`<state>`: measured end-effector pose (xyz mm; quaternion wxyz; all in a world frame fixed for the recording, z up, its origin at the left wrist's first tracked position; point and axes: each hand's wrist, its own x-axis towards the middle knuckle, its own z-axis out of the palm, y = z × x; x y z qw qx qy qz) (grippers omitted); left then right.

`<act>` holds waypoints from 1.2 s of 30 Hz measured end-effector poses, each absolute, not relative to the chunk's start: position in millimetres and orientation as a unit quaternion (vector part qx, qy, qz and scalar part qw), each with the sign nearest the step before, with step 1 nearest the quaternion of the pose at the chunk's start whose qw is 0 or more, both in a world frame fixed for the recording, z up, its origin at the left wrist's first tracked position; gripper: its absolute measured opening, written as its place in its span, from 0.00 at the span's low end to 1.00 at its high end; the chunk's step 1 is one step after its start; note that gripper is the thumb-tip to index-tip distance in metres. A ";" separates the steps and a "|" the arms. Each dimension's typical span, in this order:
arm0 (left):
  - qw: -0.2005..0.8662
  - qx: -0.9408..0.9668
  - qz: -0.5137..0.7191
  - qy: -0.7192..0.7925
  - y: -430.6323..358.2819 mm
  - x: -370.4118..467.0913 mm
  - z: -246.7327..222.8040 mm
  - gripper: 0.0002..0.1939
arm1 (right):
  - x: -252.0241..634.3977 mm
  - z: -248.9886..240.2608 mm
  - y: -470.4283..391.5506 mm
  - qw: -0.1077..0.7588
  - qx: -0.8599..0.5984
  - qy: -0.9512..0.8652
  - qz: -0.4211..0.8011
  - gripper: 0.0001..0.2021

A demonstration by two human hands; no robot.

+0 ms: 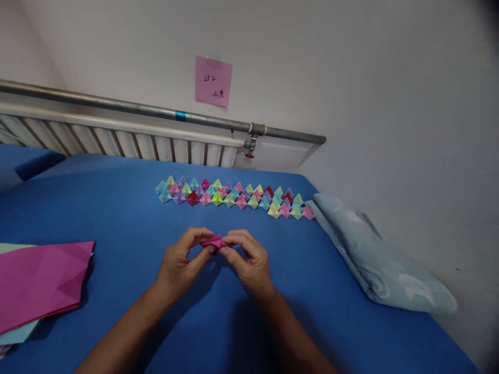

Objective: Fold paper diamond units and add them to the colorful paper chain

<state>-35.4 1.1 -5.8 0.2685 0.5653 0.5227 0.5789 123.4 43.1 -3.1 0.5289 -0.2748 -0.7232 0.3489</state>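
A small magenta folded-paper piece [217, 241] is held up over the blue surface, between my two hands. My left hand [182, 259] pinches its left end between thumb and fingers. On the other side, my right hand [247, 259] grips the right end the same way. The fingertips cover part of the paper, so its full shape is hidden. Beyond the hands lie rows of small folded-paper pieces [217, 198] in pink, green, blue, purple, yellow and red, set close together with points upward.
At the left lies a stack of coloured paper sheets [42, 280], magenta on top. A folded pale-blue blanket [378, 259] rests along the right edge of the blue surface [125, 218]. Behind it are a white radiator [148, 148], a metal pipe [128, 108] and a pink note [213, 80] on the wall.
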 end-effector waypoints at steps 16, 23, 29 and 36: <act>0.325 0.564 0.547 0.526 1.6 -35.8 -6.5 0.11 | 121.7 -4.5 43.3 0.532 -0.282 -0.713 0.359 0.03; 0.365 0.566 0.526 0.520 0.5 -34.7 0.8 0.10 | 119.2 -4.8 42.6 0.530 -0.308 -0.680 0.403 0.04; 0.362 0.573 0.509 0.531 2.3 -35.1 -0.7 0.09 | 116.8 -10.0 42.1 0.521 -0.331 -0.684 0.389 0.03; 0.293 0.614 0.487 0.548 2.1 -33.1 -6.9 0.09 | 116.1 -17.8 42.1 0.536 -0.330 -0.727 0.272 0.02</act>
